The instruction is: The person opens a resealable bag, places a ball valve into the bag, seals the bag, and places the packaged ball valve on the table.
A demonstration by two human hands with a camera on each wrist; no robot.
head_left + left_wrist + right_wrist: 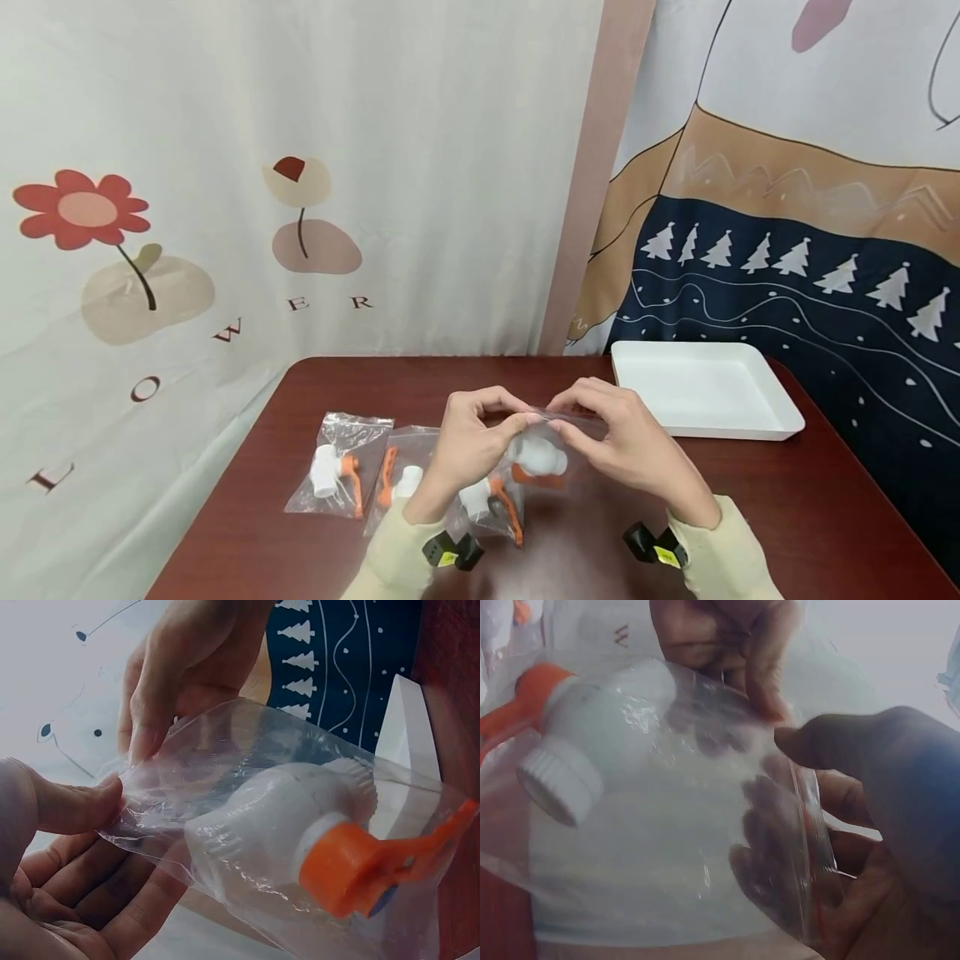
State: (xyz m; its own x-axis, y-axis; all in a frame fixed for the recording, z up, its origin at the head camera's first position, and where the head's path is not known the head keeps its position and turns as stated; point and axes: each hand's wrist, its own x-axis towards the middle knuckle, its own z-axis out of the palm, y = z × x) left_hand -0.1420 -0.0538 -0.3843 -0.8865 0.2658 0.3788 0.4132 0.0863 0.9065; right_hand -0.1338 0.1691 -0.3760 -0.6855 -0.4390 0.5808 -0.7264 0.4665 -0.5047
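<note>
Raised over the table is a clear zip bag [667, 862] with a white plastic ball valve [277, 802] inside. The valve carries an orange lever handle [345, 866]. My left hand [472, 437] pinches the bag's top edge between thumb and fingers. Close beside it, my right hand [626, 429] pinches the same edge, its thumb in front and its fingers behind the film. In the right wrist view, the two thumbs nearly meet at the edge. Below the hands the valve hangs in the bag, apart from both.
Several bagged valves lie on the dark red table at left: one bag [348, 442] farthest out, another valve [407, 482] beside it, and a third [475, 500] partly behind my left forearm. At the back right stands a shallow white tray [705, 432]. Printed curtains hang behind.
</note>
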